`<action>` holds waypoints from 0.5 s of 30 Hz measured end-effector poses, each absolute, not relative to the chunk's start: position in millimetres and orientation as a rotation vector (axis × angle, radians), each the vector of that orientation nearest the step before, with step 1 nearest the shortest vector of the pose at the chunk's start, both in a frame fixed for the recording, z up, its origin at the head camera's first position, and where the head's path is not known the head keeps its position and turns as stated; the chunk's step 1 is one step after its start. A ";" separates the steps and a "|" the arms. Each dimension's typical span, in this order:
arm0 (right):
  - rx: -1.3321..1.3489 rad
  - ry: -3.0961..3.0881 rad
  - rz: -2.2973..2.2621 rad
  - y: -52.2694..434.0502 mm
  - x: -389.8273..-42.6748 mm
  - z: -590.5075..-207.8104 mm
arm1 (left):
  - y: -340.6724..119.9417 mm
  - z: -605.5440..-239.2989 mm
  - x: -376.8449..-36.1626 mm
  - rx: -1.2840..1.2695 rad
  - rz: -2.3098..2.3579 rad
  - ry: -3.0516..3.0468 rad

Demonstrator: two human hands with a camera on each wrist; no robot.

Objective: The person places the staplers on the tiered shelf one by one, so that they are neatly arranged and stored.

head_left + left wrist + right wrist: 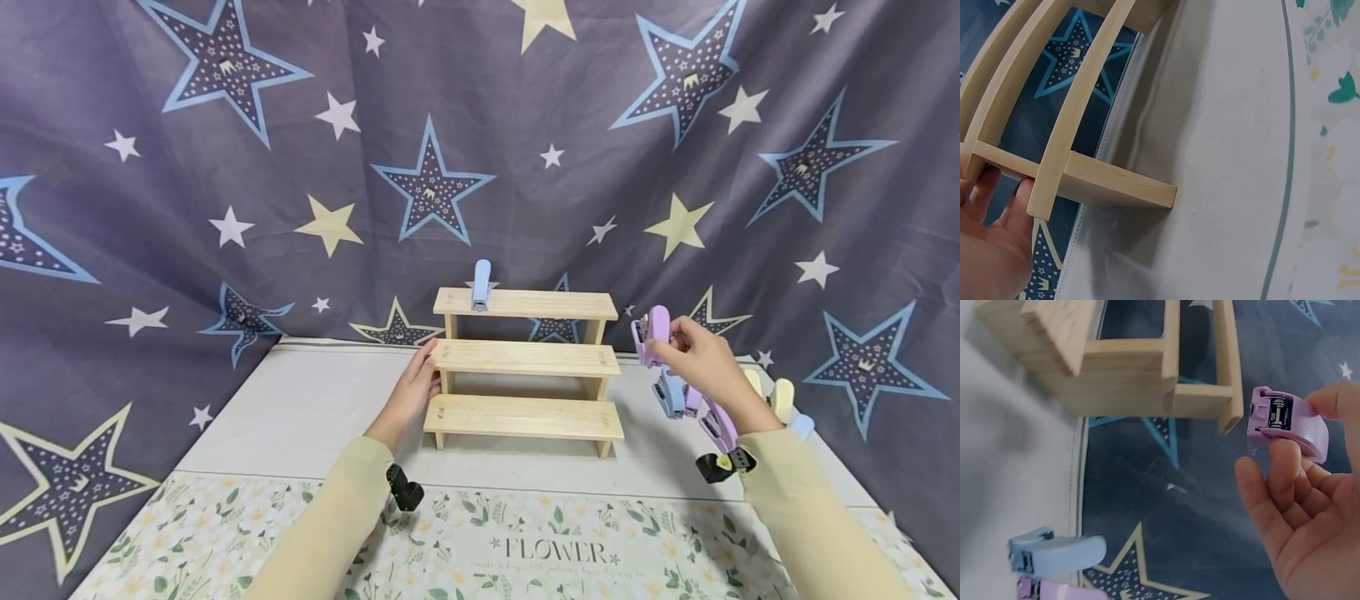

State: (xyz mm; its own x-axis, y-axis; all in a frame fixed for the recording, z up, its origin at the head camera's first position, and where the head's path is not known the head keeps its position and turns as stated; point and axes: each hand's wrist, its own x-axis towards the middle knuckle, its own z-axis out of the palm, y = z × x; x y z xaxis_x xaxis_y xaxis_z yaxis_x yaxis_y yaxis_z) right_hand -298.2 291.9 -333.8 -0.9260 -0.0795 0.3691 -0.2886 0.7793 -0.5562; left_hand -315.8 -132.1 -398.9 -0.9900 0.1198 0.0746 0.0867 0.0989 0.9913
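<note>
Sleeves sat nearest in the head view. Your left hand (pixel 415 385) rested flat against the left end of the wooden shelf (pixel 525 358), fingers straight, gripping nothing. Your right hand (pixel 701 354) pinched a purple stapler (pixel 651 332), held up in the air just right of the shelf, level with its middle step. A blue stapler (pixel 481 284) stood on the top step; spare staplers (pixel 693 408) lay on the table (pixel 300 408) under your right wrist. To seat it well you probably needed that left hand bracing the shelf while you lowered it upright.

Left wrist view: your left hand (pixel 988 247) touched the shelf (pixel 1110 181) end, fingers relaxed.

Right wrist view: your right hand (pixel 1300 506) clamped the purple stapler (pixel 1285 422) between thumb and fingertips, just beside the shelf (pixel 1129 369) corner, not touching it.
</note>
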 end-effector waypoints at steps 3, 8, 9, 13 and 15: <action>0.296 -2.649 0.919 284.6 -299.9 -330.0 | -133.8 -411.9 -325.9 0.203 2.088 2.312; 0.337 -2.631 0.931 269.7 -305.5 -325.4 | -134.3 -424.7 -333.7 0.203 2.087 2.352; 0.346 -2.624 0.925 266.2 -307.4 -324.7 | -134.1 -424.9 -333.7 0.206 2.087 2.359; 0.368 -2.595 0.952 250.4 -315.0 -322.4 | -133.8 -424.9 -333.0 0.209 2.097 2.366; 0.384 -2.577 0.960 242.1 -318.8 -322.1 | -133.6 -424.8 -332.7 0.207 2.100 2.365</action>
